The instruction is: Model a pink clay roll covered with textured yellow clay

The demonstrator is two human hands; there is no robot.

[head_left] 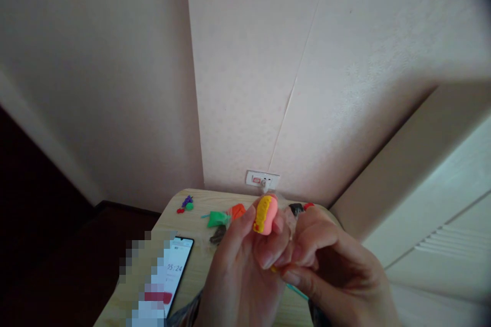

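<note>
My left hand (241, 265) is raised over the table and pinches a small clay piece (265, 214), pink-orange with a yellow strip and a red dot. My right hand (330, 265) is close against it, fingers curled; its fingertips touch the left fingers just below the clay. Something thin and teal (297, 291) pokes out under the right hand. Whether the right hand holds it is hidden.
A light wooden table (172, 222) stands in a room corner. On it lie a phone (176, 271) showing a timer, a green clay lump (217, 218), an orange one (238, 210), a dark piece (218, 235) and a small purple, red and green clay figure (186, 203). A wall socket (262, 180) sits behind.
</note>
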